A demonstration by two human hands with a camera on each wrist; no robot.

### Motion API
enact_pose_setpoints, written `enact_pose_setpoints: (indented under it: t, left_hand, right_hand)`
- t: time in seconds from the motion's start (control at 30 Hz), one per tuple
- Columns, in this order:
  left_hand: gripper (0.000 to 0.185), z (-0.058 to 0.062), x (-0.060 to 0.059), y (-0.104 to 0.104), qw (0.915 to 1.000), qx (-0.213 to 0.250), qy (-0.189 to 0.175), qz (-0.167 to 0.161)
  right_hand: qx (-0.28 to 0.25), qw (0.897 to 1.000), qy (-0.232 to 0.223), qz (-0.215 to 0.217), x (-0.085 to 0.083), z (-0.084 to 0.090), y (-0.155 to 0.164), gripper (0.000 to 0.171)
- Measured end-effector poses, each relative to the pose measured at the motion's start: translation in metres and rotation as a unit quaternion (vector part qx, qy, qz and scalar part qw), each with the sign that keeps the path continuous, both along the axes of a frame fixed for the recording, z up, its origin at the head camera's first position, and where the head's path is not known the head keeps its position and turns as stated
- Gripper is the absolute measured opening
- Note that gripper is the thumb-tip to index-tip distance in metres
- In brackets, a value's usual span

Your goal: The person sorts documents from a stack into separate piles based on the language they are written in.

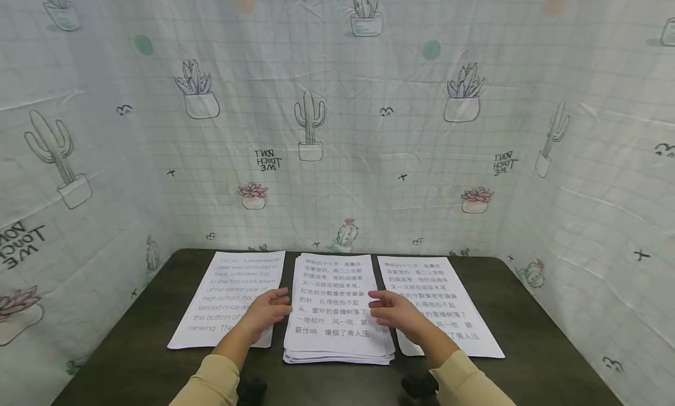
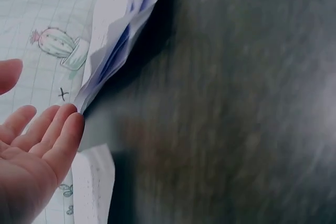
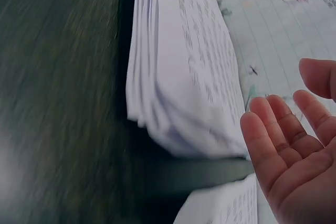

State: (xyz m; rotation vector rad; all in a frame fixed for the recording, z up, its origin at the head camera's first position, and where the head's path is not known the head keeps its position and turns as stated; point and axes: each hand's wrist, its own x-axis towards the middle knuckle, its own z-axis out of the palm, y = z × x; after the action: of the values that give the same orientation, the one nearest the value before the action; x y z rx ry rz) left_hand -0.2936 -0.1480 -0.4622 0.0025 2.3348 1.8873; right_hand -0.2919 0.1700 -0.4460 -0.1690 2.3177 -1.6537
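Note:
A thick stack of printed sheets (image 1: 337, 312) lies in the middle of the dark table (image 1: 132, 365). My left hand (image 1: 266, 313) hovers at the stack's left edge, fingers straight and relaxed, holding nothing. My right hand (image 1: 392, 312) hovers at its right edge, also open. In the left wrist view the left hand (image 2: 31, 150) has its fingertips close to the stack's corner (image 2: 113, 56). In the right wrist view the right hand (image 3: 294, 150) shows an open palm beside the stack (image 3: 181, 72).
A single sheet with English text (image 1: 232, 300) lies left of the stack, and a sheet with Chinese text (image 1: 448, 303) lies to its right. Cactus-print cloth walls (image 1: 337, 130) close in the table on three sides.

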Motion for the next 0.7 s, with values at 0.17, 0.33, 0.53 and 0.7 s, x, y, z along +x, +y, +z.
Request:
enact_pose_setpoints:
  t: [0.17, 0.33, 0.53, 0.7]
  left_hand:
    - [0.058, -0.004, 0.001, 0.007, 0.9984, -0.056, 0.011, 0.004]
    - [0.055, -0.011, 0.002, 0.012, 0.9949, -0.094, 0.030, 0.024]
    - [0.050, -0.013, 0.005, 0.013, 0.9893, -0.131, 0.033, 0.054]
    - [0.051, -0.012, 0.008, 0.014, 0.9890, -0.137, 0.018, 0.053]
  right_hand:
    - [-0.007, 1.000, -0.002, -0.013, 0.003, -0.009, 0.018, 0.053]
    - [-0.009, 1.000, -0.009, -0.019, 0.005, -0.017, 0.026, 0.054]
    - [0.009, 0.999, -0.012, -0.042, 0.008, -0.021, 0.025, 0.051]
    - [0.022, 0.998, -0.016, -0.063, 0.010, -0.022, 0.022, 0.049]
